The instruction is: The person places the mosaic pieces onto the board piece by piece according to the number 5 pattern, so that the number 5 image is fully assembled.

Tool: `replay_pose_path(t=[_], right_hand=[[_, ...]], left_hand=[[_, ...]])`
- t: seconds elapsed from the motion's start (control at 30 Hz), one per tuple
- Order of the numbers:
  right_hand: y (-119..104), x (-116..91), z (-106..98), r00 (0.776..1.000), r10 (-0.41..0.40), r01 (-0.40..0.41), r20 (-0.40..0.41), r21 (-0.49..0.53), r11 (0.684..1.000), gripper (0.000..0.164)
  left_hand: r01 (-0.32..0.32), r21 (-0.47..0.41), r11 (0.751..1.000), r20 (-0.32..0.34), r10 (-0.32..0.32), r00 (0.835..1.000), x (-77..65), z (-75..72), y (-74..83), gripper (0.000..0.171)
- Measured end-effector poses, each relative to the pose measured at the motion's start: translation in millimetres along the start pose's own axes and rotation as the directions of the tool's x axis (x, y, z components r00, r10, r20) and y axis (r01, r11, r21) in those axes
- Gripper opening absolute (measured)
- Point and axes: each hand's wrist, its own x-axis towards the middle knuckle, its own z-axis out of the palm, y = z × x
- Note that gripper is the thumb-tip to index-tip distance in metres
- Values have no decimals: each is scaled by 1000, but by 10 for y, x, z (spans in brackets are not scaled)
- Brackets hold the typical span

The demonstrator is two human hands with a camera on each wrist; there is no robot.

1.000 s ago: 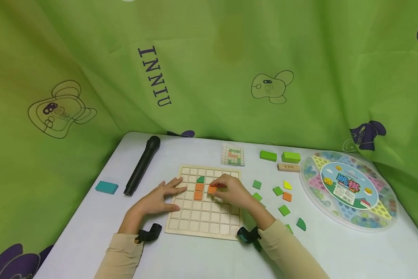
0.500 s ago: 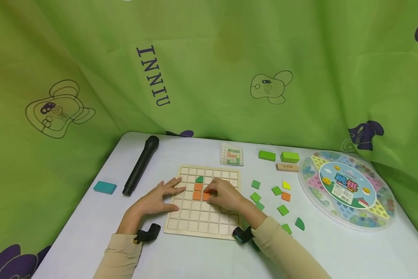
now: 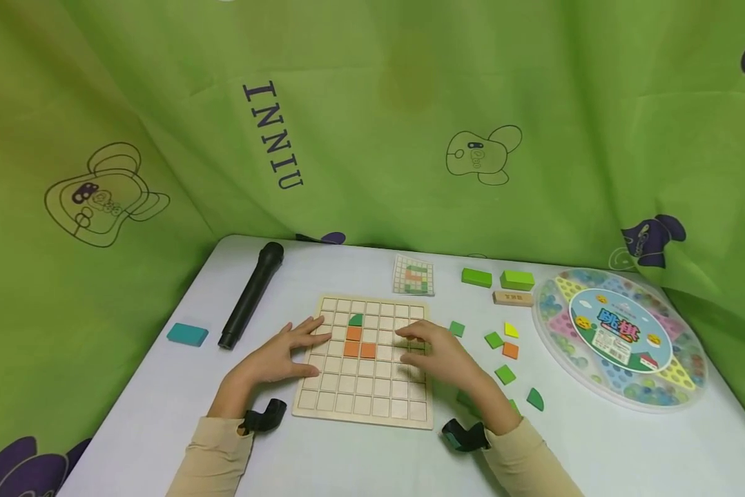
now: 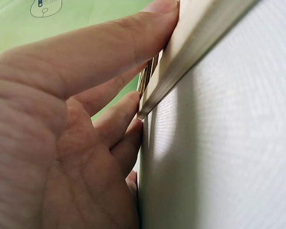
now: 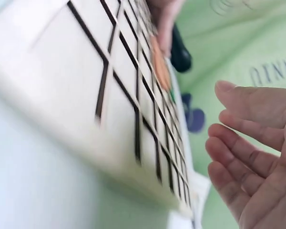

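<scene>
A wooden grid board [image 3: 372, 404] lies on the white table, bearing a green quarter-round tile [image 3: 356, 319] and three orange square tiles [image 3: 368, 351] below it in neighbouring cells. My left hand [image 3: 282, 355] rests on the board's left side, fingers spread; in the left wrist view its thumb and fingertips touch the wooden rim [image 4: 195, 43]. Over the board's right side hovers my right hand [image 3: 440, 352], with thumb and fingers apart and nothing between them. The right wrist view shows that hand [image 5: 257, 152] loosely extended, clear of the board's surface [image 5: 81, 71].
Right of the board lie several loose green tiles [image 3: 505, 375], a yellow tile [image 3: 511, 330] and an orange tile [image 3: 510, 351]. Behind are a pattern card [image 3: 413, 275] and green blocks [image 3: 517, 280]. A round game box [image 3: 621, 338] stands far right, a black microphone [image 3: 250, 297] left.
My right hand has lowered an orange tile into the cell right of the lower orange one, let it go and drawn back to the right. The left hand has stayed put.
</scene>
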Motion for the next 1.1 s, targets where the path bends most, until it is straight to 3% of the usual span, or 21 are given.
replay_pose_path(t=[0.33, 0.57, 0.7, 0.9, 1.1], right_hand=[[447, -606, -541, 972, 63, -93, -226, -126, 988, 40], [775, -860, -845, 931, 231, -284, -281, -161, 945, 42], [887, -901, -896, 921, 283, -331, -268, -157, 930, 41], [1017, -910, -848, 927, 233, -304, -294, -225, 926, 33], [1032, -895, -817, 918, 226, -313, -325, -246, 917, 28]], left_hand=[[-4, 13, 1000, 5, 4, 1000, 36, 14, -5, 70], [-8, 8, 1000, 1, 8, 1000, 30, 17, -16, 70], [-11, 22, 1000, -2, 11, 1000, 21, 18, -35, 69], [-12, 13, 1000, -2, 12, 1000, 21, 19, -32, 70], [-17, 21, 1000, 3, 17, 1000, 21, 15, -33, 69]])
